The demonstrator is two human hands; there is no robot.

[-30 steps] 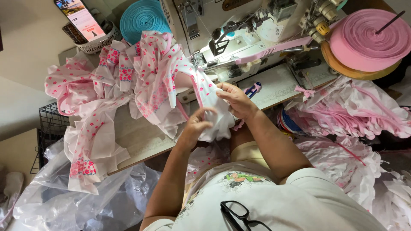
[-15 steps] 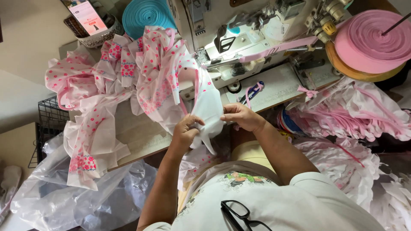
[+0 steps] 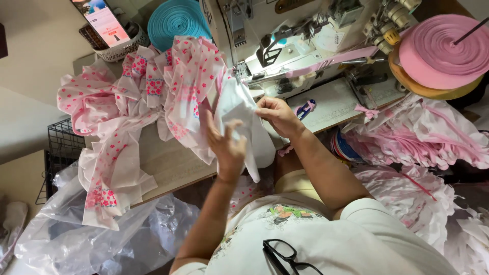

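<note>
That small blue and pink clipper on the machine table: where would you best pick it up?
Probably by the blue and pink clipper's handle end, coming from above on the near side: it lies flat on the sewing table, clear of the cloth, just beyond the right hand.

The fabric piece point(image 3: 239, 109) in my hands is plain white. The garment pile point(image 3: 147, 97) is white with pink and red floral print. One tape roll point(image 3: 443, 48) is pink, another tape roll point(image 3: 175, 20) turquoise. My shirt point(image 3: 326, 239) is cream with a green graphic.
</note>
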